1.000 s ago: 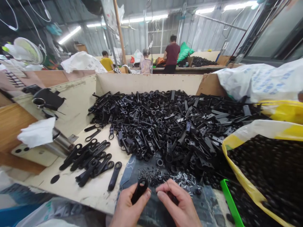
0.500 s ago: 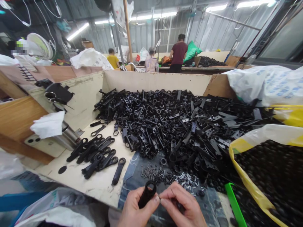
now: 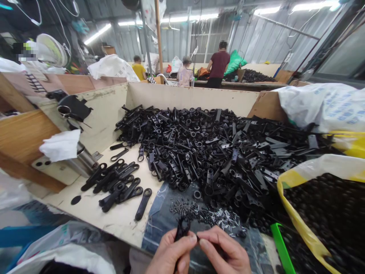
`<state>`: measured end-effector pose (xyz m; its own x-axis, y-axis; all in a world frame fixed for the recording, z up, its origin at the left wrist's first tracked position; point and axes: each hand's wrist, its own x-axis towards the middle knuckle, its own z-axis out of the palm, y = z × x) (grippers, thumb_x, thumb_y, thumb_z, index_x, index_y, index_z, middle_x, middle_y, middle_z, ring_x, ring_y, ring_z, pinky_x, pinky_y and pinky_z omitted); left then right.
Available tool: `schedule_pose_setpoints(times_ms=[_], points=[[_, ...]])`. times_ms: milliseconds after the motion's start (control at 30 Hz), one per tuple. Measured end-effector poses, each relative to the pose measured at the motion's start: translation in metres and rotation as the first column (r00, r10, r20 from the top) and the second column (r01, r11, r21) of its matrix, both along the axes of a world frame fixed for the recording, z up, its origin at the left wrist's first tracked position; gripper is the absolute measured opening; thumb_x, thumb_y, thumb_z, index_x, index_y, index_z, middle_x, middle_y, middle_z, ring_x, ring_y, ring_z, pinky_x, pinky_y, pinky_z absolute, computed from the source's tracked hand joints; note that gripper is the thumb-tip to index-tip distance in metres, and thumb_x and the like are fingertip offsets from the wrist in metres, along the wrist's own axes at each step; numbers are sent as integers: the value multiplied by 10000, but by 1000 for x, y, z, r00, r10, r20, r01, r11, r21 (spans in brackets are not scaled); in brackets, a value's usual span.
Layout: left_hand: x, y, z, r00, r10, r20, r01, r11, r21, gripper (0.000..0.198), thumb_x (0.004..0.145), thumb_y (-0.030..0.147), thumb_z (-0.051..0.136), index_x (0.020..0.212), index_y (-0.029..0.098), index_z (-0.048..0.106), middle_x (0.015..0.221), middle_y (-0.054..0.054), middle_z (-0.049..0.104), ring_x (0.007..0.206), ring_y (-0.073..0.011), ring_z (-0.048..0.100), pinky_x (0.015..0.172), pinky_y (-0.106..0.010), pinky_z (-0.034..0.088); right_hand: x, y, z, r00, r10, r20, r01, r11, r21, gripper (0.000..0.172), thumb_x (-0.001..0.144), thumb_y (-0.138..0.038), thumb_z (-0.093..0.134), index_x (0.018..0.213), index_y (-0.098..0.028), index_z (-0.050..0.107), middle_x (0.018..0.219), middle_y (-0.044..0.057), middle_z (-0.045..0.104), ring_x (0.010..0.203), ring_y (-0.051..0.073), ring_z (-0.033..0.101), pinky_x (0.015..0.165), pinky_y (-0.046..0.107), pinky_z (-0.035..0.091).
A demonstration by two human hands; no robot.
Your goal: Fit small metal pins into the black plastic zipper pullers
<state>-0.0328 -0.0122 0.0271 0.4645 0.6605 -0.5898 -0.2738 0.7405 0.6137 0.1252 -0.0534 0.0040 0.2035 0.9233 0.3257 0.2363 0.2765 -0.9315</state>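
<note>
My left hand is closed around a black plastic ring-ended handle, its ring pointing up and away from me. My right hand is beside it, thumb and forefinger pinched close to the left thumb. A tiny dark bit shows at those fingertips, too small to name. Just beyond the hands, small screws and silvery pins lie loose on a denim cloth. To the left, several similar black handles rest on the pale tabletop.
A large heap of black plastic parts fills the walled bench. On the right are a yellow-edged bag of small dark pieces and a green tray edge. A metal cylinder stands at left. Several people work in the background.
The ring-ended handle has turned in my left hand, and its ring now shows more edge-on. Both hands remain close together, slightly lower and further right. The whole view has shifted a little.
</note>
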Motion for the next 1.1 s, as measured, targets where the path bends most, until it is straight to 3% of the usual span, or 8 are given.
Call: schedule_pose_setpoints(times_ms=[200, 333, 433, 533, 767, 967, 1033, 1100], points=[[8, -1, 3, 999, -50, 1, 50, 997, -64, 548, 495, 598, 908, 546, 232, 503, 270, 114, 344, 279, -29, 263, 385, -217, 128, 9, 1, -6, 983, 13, 183, -52, 976, 210, 117, 939, -241, 722, 1027, -264, 796, 678, -10, 712, 504, 129, 616, 463, 200, 462], [11, -2, -2, 996, -87, -21, 87, 996, -26, 533, 602, 609, 862, 544, 227, 495, 305, 109, 362, 287, -27, 270, 386, -219, 113, 7, -4, -4, 981, -50, 190, 30, 994, 106, 121, 955, -352, 707, 940, -261, 786, 647, -12, 664, 485, 132, 572, 447, 208, 445], [7, -2, -2, 992, -126, -25, 126, 992, 12, 468, 619, 588, 860, 706, 202, 611, 375, 99, 462, 314, -33, 303, 394, -213, 137, 4, -9, -4, 986, -116, 122, 121, 992, -35, 272, 947, -499, 697, 887, -243, 768, 650, -1, 656, 509, 142, 585, 464, 199, 477], [-1, -1, 0, 985, -175, -3, 174, 980, 97, 439, 679, 395, 805, 1022, 157, 667, 517, 67, 591, 407, -46, 388, 457, -196, 226, 6, -12, -4, 981, -171, 90, 181, 977, -117, 367, 931, -586, 685, 877, -229, 750, 683, 6, 675, 531, 145, 616, 492, 189, 519], [-16, -11, -9, 970, -221, -102, 235, 960, 155, 366, 792, 319, 721, 1132, 186, 692, 730, 10, 657, 651, -127, 545, 624, -230, 401, 10, -4, 0, 944, 57, 324, -69, 997, 25, 77, 947, -281, 688, 968, -232, 742, 724, 5, 695, 494, 129, 601, 465, 201, 499], [-17, -17, -19, 951, -205, -233, 258, 940, 226, 531, 832, 428, 724, 1319, 246, 619, 816, -12, 736, 661, -150, 628, 614, -232, 474, 4, 0, 1, 946, 56, 319, -65, 998, 16, 94, 970, -296, 667, 978, -226, 729, 738, 12, 690, 551, 145, 647, 477, 210, 496], [-19, -19, -24, 932, -174, -317, 260, 932, 253, 548, 838, 420, 710, 1347, 241, 613, 985, -59, 782, 805, -187, 702, 724, -262, 536, 3, -1, 0, 952, 47, 303, -53, 999, 12, 107, 973, -315, 669, 977, -227, 730, 731, 5, 684, 531, 140, 638, 468, 210, 488], [-20, -22, -30, 916, -99, -388, 224, 930, 292, 610, 811, 410, 734, 1378, 223, 611, 1290, -122, 739, 1162, -261, 684, 988, -328, 522, 3, -2, 0, 952, 58, 300, -59, 998, -8, 116, 976, -321, 671, 992, -224, 732, 735, 4, 682, 527, 138, 636, 468, 208, 489]])
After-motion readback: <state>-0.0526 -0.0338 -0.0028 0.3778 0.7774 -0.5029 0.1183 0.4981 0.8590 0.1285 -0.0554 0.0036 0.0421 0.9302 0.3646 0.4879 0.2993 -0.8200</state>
